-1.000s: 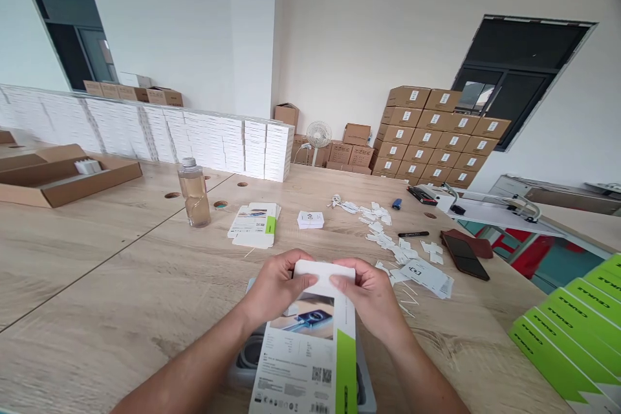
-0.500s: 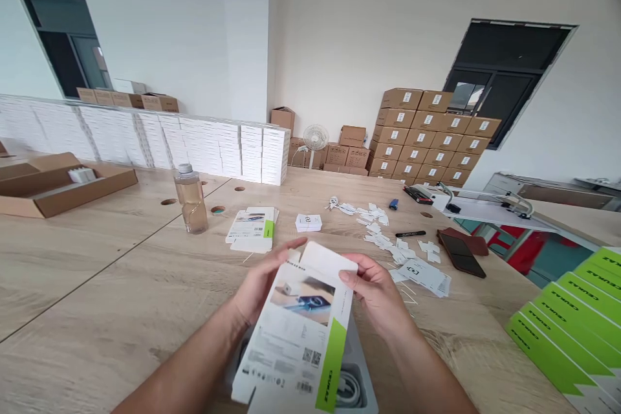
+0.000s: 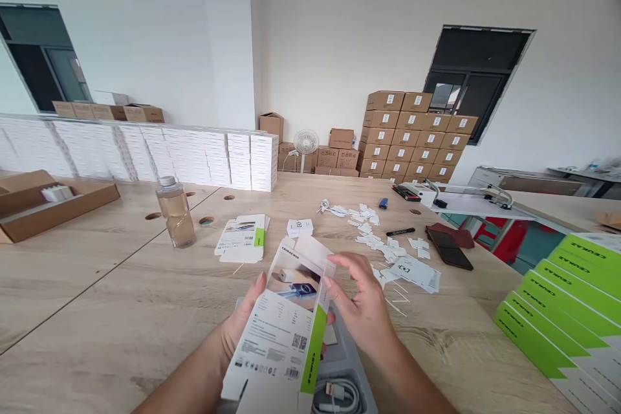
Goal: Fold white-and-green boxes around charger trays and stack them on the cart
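Observation:
A white and green printed carton [image 3: 279, 330] is tilted up in front of me, its end flaps out at the top. My left hand [image 3: 242, 317] grips its left edge, the thumb on the side and the other fingers hidden behind. At the upper right edge, my right hand [image 3: 361, 297] has thumb and forefinger on the carton's side panel. Below it, partly covered, lies a grey plastic tray [image 3: 361, 362] with a coiled white cable [image 3: 339, 394] in a compartment. Beyond stands a small stack of white cards [image 3: 299, 228], with flattened cartons [image 3: 241, 239] to its left.
A water bottle [image 3: 177, 213] stands at left, near an open cardboard box [image 3: 63, 213]. Paper pieces [image 3: 371, 233], a black pen [image 3: 400, 231] and a phone [image 3: 449, 249] lie right. Green and white boxes [image 3: 548, 310] are stacked at far right.
The carton has opened out from flat, and its green side panel now faces right. My right hand has shifted along that edge. More of the tray and cable shows; the view has turned right.

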`<state>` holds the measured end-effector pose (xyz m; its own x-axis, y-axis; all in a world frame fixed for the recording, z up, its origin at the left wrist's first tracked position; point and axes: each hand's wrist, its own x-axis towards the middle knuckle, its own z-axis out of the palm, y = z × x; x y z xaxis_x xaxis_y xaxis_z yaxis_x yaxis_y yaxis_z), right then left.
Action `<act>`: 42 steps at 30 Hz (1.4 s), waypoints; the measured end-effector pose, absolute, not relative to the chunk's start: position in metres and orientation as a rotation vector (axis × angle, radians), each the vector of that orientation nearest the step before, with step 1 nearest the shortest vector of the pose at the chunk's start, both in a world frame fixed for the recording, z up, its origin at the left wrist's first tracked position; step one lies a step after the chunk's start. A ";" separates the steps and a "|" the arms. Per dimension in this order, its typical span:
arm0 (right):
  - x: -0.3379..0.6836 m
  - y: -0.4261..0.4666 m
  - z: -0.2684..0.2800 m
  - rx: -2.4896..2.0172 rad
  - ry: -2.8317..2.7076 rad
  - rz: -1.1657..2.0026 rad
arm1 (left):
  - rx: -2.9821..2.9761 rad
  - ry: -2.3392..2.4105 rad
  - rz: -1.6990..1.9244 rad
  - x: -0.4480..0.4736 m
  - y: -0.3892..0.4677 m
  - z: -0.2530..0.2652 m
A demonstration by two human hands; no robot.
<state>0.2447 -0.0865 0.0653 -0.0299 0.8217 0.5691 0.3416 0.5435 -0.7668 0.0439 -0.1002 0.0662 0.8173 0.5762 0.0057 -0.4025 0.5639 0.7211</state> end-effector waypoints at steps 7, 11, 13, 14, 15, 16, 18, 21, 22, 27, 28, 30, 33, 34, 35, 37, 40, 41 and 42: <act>0.246 -0.093 0.073 -1.027 -1.692 0.833 | 0.810 0.255 0.583 0.048 -0.103 0.059; 0.255 -0.089 0.077 -0.947 -1.670 0.852 | 0.796 0.315 0.566 0.046 -0.100 0.053; 0.256 -0.090 0.079 -0.942 -1.669 0.839 | 0.793 0.317 0.577 0.045 -0.099 0.054; 0.256 -0.091 0.079 -0.953 -1.664 0.830 | 0.799 0.306 0.583 0.045 -0.100 0.055; 0.255 -0.093 0.080 -0.967 -1.659 0.820 | 0.808 0.291 0.585 0.044 -0.100 0.057; 0.253 -0.095 0.080 -0.981 -1.654 0.815 | 0.818 0.272 0.582 0.044 -0.101 0.058; 0.249 -0.098 0.080 -1.002 -1.655 0.818 | 0.839 0.235 0.591 0.045 -0.103 0.060; 0.245 -0.100 0.075 -1.033 -1.660 0.839 | 0.875 0.213 0.632 0.049 -0.105 0.062; 0.244 -0.100 0.073 -1.043 -1.654 0.849 | 0.882 0.221 0.630 0.050 -0.106 0.063; 0.248 -0.099 0.071 -1.038 -1.658 0.970 | 0.866 0.264 0.571 0.054 -0.107 0.064; 0.250 -0.100 0.073 -1.027 -1.661 1.002 | 0.858 0.259 0.572 0.054 -0.106 0.063; 0.253 -0.101 0.078 -0.990 -1.668 1.075 | 0.841 0.256 0.573 0.054 -0.105 0.061; 0.257 -0.099 0.083 -0.913 -1.658 1.140 | 0.800 0.277 0.589 0.051 -0.102 0.059; 0.258 -0.098 0.084 -0.902 -1.630 1.118 | 0.788 0.290 0.607 0.050 -0.101 0.060; 0.259 -0.095 0.083 -0.904 -1.578 1.077 | 0.777 0.305 0.629 0.049 -0.101 0.062; 0.260 -0.090 0.080 -0.925 -1.457 1.042 | 0.756 0.355 0.692 0.047 -0.100 0.067; 0.258 -0.084 0.073 -0.931 -1.439 1.290 | 0.795 0.486 0.836 0.045 -0.097 0.072; 0.256 -0.083 0.070 -0.924 -1.468 1.375 | 0.853 0.544 0.898 0.045 -0.095 0.072; 0.254 -0.083 0.066 -0.924 -1.492 1.417 | 0.941 0.607 0.960 0.045 -0.094 0.072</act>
